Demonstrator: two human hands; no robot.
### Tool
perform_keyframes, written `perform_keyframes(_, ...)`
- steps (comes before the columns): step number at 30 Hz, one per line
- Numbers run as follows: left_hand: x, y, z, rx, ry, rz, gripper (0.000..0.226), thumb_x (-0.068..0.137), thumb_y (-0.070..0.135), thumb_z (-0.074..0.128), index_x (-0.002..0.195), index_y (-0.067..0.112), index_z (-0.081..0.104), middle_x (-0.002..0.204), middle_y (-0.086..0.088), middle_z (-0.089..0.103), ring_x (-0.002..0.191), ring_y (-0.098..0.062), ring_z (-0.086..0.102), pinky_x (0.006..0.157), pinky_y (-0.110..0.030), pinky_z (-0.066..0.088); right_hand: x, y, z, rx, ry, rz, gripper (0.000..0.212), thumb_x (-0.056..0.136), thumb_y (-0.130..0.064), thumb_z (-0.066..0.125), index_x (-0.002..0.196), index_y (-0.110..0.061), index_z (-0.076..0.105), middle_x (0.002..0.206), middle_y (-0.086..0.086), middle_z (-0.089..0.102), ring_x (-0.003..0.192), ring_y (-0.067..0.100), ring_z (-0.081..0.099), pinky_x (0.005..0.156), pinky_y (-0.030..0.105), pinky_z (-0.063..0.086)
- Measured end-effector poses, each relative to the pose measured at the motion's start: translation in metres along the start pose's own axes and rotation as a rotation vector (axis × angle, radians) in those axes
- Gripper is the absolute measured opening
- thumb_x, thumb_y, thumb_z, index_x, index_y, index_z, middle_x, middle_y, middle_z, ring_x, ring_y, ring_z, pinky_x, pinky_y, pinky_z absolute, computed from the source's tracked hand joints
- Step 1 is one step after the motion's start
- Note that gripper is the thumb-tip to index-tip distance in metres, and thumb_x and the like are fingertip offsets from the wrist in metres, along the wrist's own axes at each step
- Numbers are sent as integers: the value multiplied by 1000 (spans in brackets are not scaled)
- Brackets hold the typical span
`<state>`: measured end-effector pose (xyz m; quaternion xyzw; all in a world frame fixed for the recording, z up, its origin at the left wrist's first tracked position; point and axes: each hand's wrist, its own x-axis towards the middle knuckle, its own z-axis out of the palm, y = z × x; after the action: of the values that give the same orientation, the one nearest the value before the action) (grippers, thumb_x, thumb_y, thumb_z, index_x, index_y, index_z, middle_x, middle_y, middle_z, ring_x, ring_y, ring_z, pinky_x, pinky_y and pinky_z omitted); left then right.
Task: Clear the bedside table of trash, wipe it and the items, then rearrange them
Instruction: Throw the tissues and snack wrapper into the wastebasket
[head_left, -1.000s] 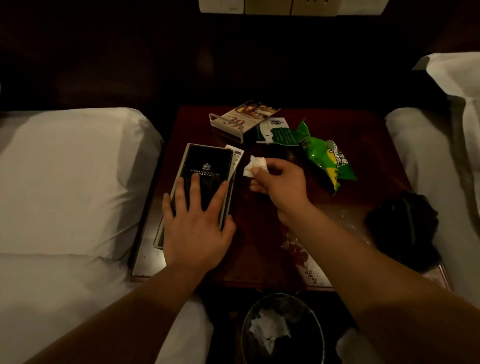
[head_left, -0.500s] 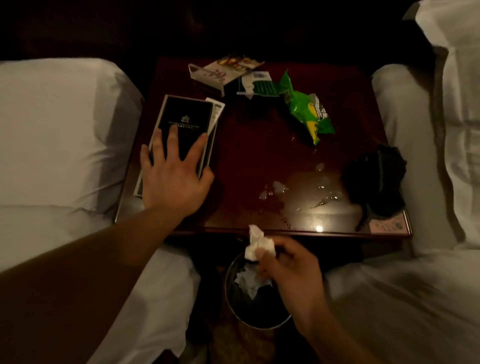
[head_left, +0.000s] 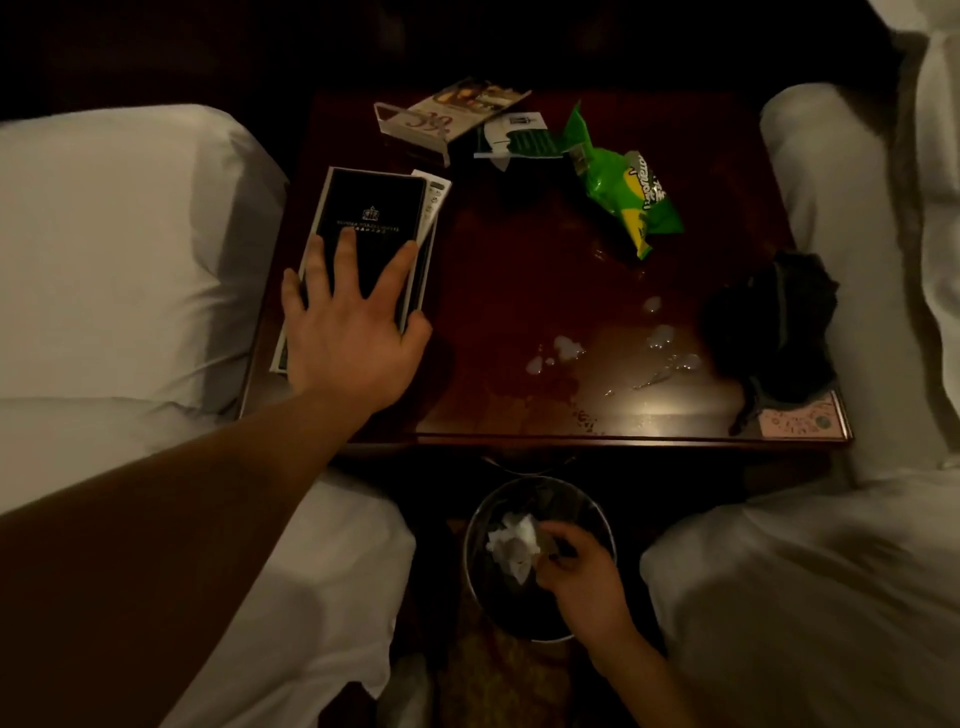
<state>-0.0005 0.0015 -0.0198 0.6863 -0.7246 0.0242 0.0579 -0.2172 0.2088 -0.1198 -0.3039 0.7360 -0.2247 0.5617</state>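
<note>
dark red-brown glossy counter (head_left: 509, 270); black folder (head_left: 371, 218) with crown emblem; green-and-yellow snack bag (head_left: 626, 197); white tissue (head_left: 511, 545); white pillows (head_left: 104, 249).

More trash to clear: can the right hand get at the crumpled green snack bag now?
Probably yes: the right hand is low over the bin, but nothing blocks the crumpled green snack bag.

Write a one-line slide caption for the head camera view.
Left hand flat on black booklet, right hand at tissue over the bin; green snack bag remains.
</note>
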Motion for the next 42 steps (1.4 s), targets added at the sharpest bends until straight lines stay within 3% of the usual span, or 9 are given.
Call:
perform_keyframes(6,-2,-1,-3,-13,14,22,68,90,57,32,155,41,21,162,-19,24,150,-43,14,116,-66,19,-32,-112,-44,23,-47,-310,32,85,-6,71,96,-36,73,99,-5,74,93,10,71,79,21,56)
perform_keyframes(10,-2,0,-5,0,10,12,68,90,58,32,155,40,23,161,-20,25,149,-43,15,115,-66,21,-6,-213,-83,-62,141,-642,23,86,-16,71,101,-34,71,90,-18,73,84,-7,67,68,6,50)
perform_keyframes(15,-2,1,-4,0,22,4,68,89,57,33,155,40,25,161,-19,27,149,-42,16,115,-65,21,80,-291,-109,-559,584,-752,47,87,-26,69,132,-25,57,131,8,53,119,26,49,90,29,39)
perform_keyframes(18,-2,0,-2,3,34,12,68,89,57,34,154,39,27,160,-20,28,149,-43,18,114,-65,21,120,-297,-115,-726,581,-602,61,87,-39,68,142,-32,45,143,15,42,128,40,38,99,44,41)
perform_keyframes(25,-1,-1,1,14,57,15,68,89,55,36,154,39,28,159,-20,30,148,-43,19,114,-65,22,156,-280,-104,-284,544,-491,50,85,-38,72,131,-28,56,130,6,60,107,27,62,79,42,57)
perform_keyframes(29,-2,-1,1,23,54,11,68,88,53,38,154,38,29,160,-20,29,149,-43,18,114,-65,22,154,-275,-105,-142,573,-524,22,85,-30,74,105,-23,67,99,-5,62,71,9,59,52,22,43)
perform_keyframes(34,-2,0,0,14,49,8,69,87,52,40,154,39,29,160,-20,29,149,-43,18,114,-66,22,117,-265,-108,33,522,-638,6,86,-24,73,82,-25,68,74,-8,58,64,6,55,56,24,44)
perform_keyframes(40,-1,1,-2,15,38,-1,69,87,53,40,154,40,28,160,-19,27,149,-43,18,114,-65,22,29,-230,-108,261,478,-665,11,84,-24,75,78,-33,72,75,-5,72,73,16,69,65,32,57)
perform_keyframes(42,-1,0,-2,16,33,2,69,87,53,40,154,40,27,160,-19,27,149,-43,17,114,-65,22,-1,-209,-103,302,411,-648,6,84,-26,73,82,-31,73,81,-6,74,74,12,70,63,24,59)
